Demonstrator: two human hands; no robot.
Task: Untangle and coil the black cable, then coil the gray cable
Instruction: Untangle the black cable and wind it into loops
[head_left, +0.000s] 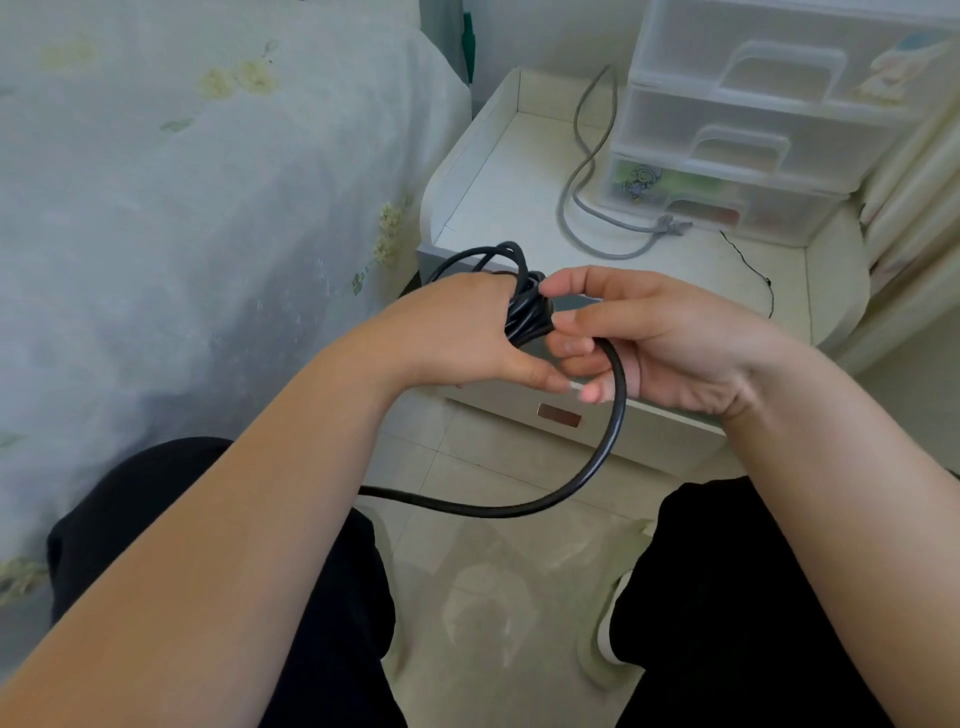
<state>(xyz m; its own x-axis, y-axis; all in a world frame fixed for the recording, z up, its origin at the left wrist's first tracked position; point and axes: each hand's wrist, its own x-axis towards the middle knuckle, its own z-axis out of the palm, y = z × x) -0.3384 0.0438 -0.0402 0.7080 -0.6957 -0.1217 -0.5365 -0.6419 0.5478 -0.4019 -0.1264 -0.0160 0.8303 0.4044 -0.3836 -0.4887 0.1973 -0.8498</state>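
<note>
The black cable is bunched in several loops between my hands, above the front edge of the white nightstand. My left hand grips the bundle from the left, loops sticking out above it. My right hand pinches the bundle's right side with thumb and fingers. A loose length of black cable runs through my right fingers, hangs in a wide arc above my lap and goes behind my left forearm. The gray cable lies uncoiled on the nightstand top, its plug end near the drawer unit.
A translucent plastic drawer unit stands at the nightstand's back right. A thin black thread lies on the right of the top. A bed with a pale floral cover fills the left. My legs in black trousers frame the tiled floor.
</note>
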